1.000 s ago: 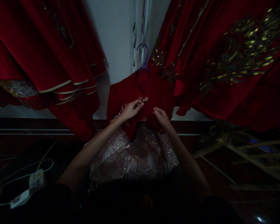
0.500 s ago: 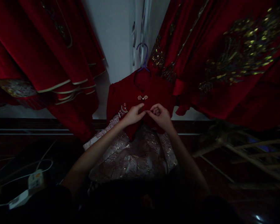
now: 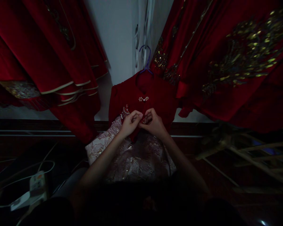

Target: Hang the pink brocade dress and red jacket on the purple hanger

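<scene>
A red top hangs on a purple hanger. A beaded clasp joins its front below the neck. Beside my fingers is a second beaded clasp, partly covered by them. My left hand is closed in a pinch at the front edge of the top. From the other side my right hand pinches the front, its thumb and fingers around the lower clasp. A beaded tassel ornament sits on the top beyond my left hand. Pale pink brocade cloth spreads below.
Red garments with gold trim hang on the left. On the right hangs a red garment with gold sequins. A power strip with cables lies at lower left. A wooden rack stands at lower right.
Both hands have moved slightly down and left along the front of the top. The fingers have curled, and the lower clasp now shows between them.
</scene>
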`<state>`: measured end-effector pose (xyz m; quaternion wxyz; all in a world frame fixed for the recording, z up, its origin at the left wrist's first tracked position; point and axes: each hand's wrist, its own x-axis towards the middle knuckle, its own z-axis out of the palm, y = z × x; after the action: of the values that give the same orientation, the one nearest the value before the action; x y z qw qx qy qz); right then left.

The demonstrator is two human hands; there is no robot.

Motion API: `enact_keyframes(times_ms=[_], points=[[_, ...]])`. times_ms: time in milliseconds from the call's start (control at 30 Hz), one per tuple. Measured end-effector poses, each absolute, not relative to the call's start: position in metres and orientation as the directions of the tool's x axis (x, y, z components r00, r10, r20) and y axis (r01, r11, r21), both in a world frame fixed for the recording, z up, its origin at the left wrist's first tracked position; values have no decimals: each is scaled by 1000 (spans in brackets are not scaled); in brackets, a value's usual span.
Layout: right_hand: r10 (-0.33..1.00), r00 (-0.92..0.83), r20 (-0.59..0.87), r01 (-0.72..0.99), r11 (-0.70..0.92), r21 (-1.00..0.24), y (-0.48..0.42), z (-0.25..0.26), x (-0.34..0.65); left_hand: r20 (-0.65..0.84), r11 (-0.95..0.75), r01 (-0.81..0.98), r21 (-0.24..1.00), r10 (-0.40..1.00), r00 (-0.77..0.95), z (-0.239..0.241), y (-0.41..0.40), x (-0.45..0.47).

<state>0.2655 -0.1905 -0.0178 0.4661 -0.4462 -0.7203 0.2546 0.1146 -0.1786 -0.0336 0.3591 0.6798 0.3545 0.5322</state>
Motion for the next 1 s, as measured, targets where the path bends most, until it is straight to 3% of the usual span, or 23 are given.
enact_keyframes(times_ms=[167,267,333,467,600,1000], points=[[888,-192,418,371,460,-807,-188,-16,271,496,-531,211,821,845,199,-38,-166,104],[881,-252,400,329,466,-821,-188,-14,275,548,-491,349,798,832,-84,-57,-141,90],[873,-314,373,301,464,-833,-189,-13,276,522,-429,349,833,820,-236,-73,-123,82],[863,-375,339,269,451,-851,-190,-16,271,404,-387,127,914,897,-177,-97,-103,75],[858,-353,374,230,467,-854,-175,-28,261,377,-384,-37,923,917,-131,-102,-101,78],[886,-97,453,404,451,-796,-94,-56,213,487,-482,69,874,865,-120,-82,-113,71]])
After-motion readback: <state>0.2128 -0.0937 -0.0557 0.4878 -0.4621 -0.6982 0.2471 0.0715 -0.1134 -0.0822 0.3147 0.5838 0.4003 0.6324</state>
